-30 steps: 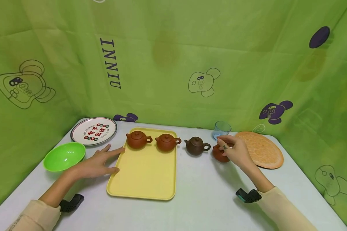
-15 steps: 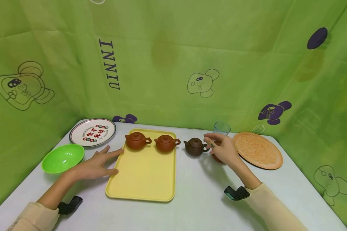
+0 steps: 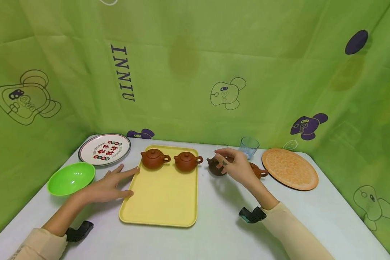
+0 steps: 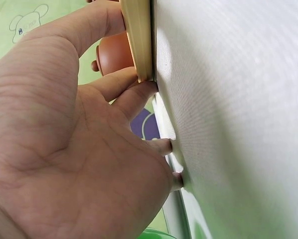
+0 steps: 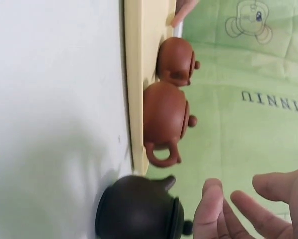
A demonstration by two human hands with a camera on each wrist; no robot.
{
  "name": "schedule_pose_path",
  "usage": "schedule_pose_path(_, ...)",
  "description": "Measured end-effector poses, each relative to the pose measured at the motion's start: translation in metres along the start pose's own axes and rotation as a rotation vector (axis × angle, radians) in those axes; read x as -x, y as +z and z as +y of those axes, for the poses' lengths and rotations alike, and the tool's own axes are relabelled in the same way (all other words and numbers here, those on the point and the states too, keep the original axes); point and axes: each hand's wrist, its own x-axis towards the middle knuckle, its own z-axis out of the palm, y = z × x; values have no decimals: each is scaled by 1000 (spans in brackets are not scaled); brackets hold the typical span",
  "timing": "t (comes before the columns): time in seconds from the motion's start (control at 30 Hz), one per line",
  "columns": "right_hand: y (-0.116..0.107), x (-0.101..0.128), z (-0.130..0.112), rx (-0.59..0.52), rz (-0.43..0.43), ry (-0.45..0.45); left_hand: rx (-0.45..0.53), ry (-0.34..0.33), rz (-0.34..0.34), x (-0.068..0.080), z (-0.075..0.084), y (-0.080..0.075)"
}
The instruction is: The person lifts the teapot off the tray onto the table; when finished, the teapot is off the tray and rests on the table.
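Spread fingers of my left hand touch the left rim of the yellow tray. On the tray's far end stand two reddish-brown clay teapots, the left one and the right one, both with handles to the right. My right hand hovers at the dark brown teapot, partly covering it in the head view. In the right wrist view its loosely bent fingers are close to the lid knob, with nothing between them. Another reddish-brown teapot stands behind the right wrist, partly hidden.
A clear bluish glass stands at the back, beside a round pizza-patterned mat on the right. A printed white plate and a bright green bowl lie at the left. Green patterned cloth walls the white table.
My right hand has moved left, from over the rightmost reddish-brown teapot to the dark brown one. That rightmost teapot's handle now shows again. The left hand stays at the tray's edge.
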Motion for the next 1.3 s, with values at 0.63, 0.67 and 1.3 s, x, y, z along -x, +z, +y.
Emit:
schedule_pose_path(0.63, 40, -20, -13, 107, -44, 98, 5, -22, -5, 0, 1, -1)
schedule_pose_path(0.67, 42, -20, -14, 106, -46, 99, 4, -23, -5, 0, 1, -1)
schedule_pose_path(1.3, 63, -36, -5, 171, -99, 170, 2, -4, -5, 0, 1, -1)
